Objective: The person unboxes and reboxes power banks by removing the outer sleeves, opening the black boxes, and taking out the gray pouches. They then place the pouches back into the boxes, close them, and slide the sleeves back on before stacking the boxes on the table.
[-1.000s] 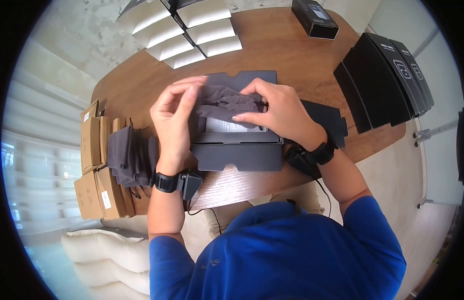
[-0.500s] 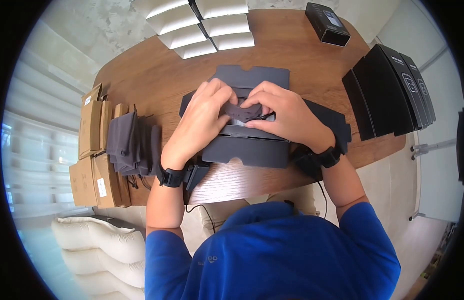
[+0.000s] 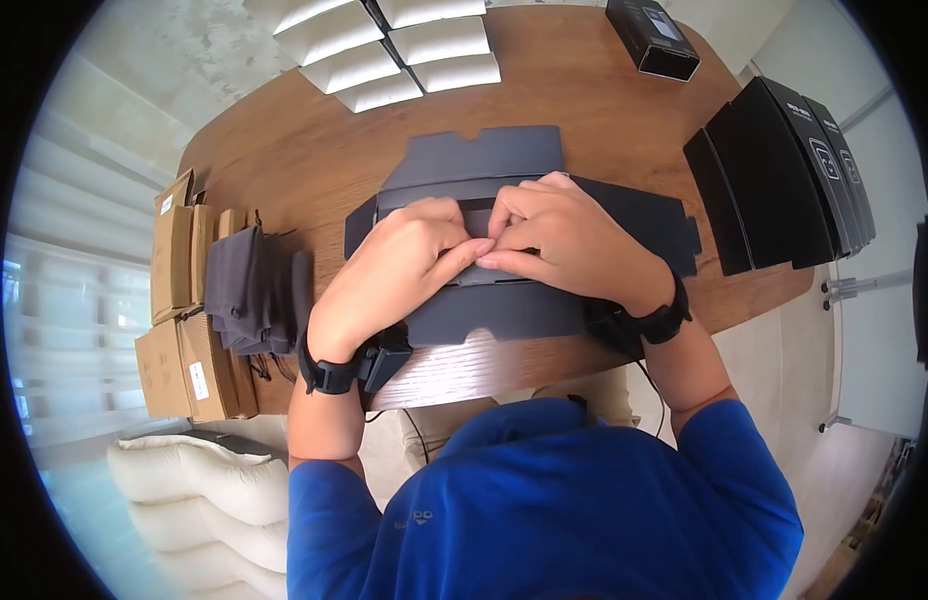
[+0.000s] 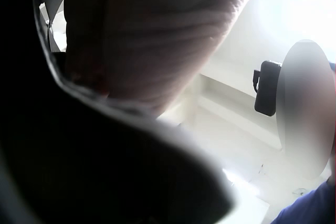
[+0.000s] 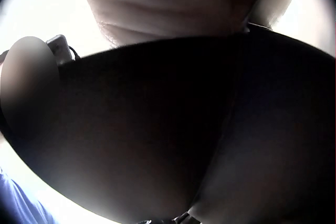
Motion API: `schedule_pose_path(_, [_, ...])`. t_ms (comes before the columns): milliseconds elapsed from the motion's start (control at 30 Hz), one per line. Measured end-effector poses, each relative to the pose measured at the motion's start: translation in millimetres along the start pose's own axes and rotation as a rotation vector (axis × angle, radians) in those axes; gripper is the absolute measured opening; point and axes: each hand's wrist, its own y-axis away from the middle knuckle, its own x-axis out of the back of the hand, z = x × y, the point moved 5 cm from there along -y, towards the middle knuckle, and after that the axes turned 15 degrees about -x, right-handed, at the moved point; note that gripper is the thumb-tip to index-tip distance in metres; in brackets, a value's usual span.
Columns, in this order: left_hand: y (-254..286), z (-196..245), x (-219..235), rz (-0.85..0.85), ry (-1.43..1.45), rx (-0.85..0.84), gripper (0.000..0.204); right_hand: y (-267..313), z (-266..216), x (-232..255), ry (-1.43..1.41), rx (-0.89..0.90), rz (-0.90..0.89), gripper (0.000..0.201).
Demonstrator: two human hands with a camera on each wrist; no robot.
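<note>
An open dark grey cardboard box [image 3: 524, 315] lies before me in the head view, its flaps spread on the table. In its middle is a dark grey cloth pouch [image 3: 476, 222], mostly hidden by my hands. My left hand [image 3: 396, 250] bends over the box from the left, its fingers curled at the pouch. From the right, my right hand [image 3: 564, 235] pinches at the cloth, thumb and fingers close together. The two thumb tips meet near the box's centre. Both wrist views show mainly a palm and a dark box flap [image 4: 105, 155].
Left of the box lie stacked grey drawstring pouches [image 3: 246, 290] beside brown cardboard boxes [image 3: 169, 365]. Black boxes [image 3: 759, 180] stand at the right. White open trays [image 3: 434, 42] and a small black box [image 3: 652, 38] are at the table's far side.
The pouch, earlier spread above the box between both hands, is now bunched low in it. My left hand has moved right and down, until its thumb meets the right one.
</note>
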Motion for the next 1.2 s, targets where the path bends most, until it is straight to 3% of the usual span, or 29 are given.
schedule_pose_path(167, [2.4,-5.8,-7.0,0.000,0.018,0.113,0.032,-2.5,10.6,10.9,-0.139,-0.039,-0.089,0.011])
schedule_pose_path(267, [1.2,0.0,-8.6,-0.016,-0.037,0.071,0.029,-4.0,23.3,33.2,-0.065,-0.246,-0.031,0.014])
schedule_pose_path(400, [2.6,-5.1,-11.3,0.010,-0.071,0.036,0.027,0.8,20.1,31.4,-0.026,-0.183,-0.083,0.015])
schedule_pose_path(467, [2.3,-8.4,-12.3,0.045,-0.074,-0.066,0.023,2.1,15.7,22.9,0.044,-0.166,-0.198,0.012])
schedule_pose_path(600, [1.4,-8.7,-7.8,-0.035,0.186,0.123,0.019,-0.3,16.5,19.5,0.025,-0.213,-0.222,0.010])
schedule_pose_path(667, [4.1,-11.1,-11.2,0.096,0.154,-0.110,0.018,-1.7,17.5,20.0,-0.084,-0.192,-0.133,0.009])
schedule_pose_path(767, [4.3,-7.1,-12.0,-0.055,0.042,-0.106,0.019,0.1,10.9,16.3,-0.040,-0.098,-0.088,0.008])
schedule_pose_path(867, [0.5,0.4,-13.5,-0.096,-0.067,-0.050,0.023,0.3,11.5,11.4,0.047,-0.105,-0.111,0.010])
schedule_pose_path(1100, [-1.7,-1.3,-16.1,-0.046,-0.068,0.033,0.033,-2.0,6.5,3.9,0.164,-0.114,-0.142,0.018])
schedule_pose_path(1167, [-2.8,-4.5,-14.5,-0.094,-0.019,0.068,0.030,-1.5,6.1,4.7,0.130,-0.080,-0.044,0.023])
schedule_pose_path(1200, [-2.0,-14.0,-14.6,0.071,0.214,0.004,0.027,-0.6,4.3,3.5,0.137,-0.077,-0.041,0.023])
